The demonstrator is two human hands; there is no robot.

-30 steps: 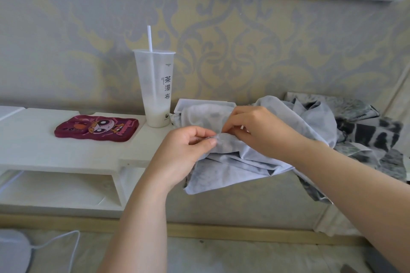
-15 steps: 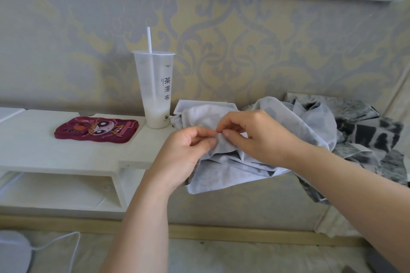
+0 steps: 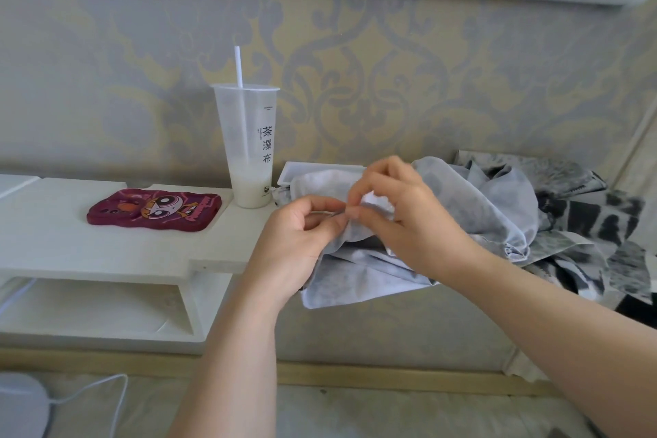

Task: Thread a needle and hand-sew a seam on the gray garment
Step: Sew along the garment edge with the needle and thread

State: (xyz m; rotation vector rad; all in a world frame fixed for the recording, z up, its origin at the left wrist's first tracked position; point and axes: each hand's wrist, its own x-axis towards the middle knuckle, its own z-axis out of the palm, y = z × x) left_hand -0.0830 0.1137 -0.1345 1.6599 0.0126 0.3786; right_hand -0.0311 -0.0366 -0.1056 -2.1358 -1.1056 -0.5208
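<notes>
Right of the tea cup (image 3: 249, 153), the gray garment (image 3: 480, 203) lies soft, light and floppy. Our left hand (image 3: 302, 229) and right hand (image 3: 409, 220) each pinch one fold; we'd grip close beside the seam for tension.

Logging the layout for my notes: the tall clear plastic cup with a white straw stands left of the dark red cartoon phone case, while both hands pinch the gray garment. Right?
Not quite: in the head view the tall clear plastic cup stands right of the dark red cartoon phone case. The left hand and right hand do pinch the gray garment.
</notes>
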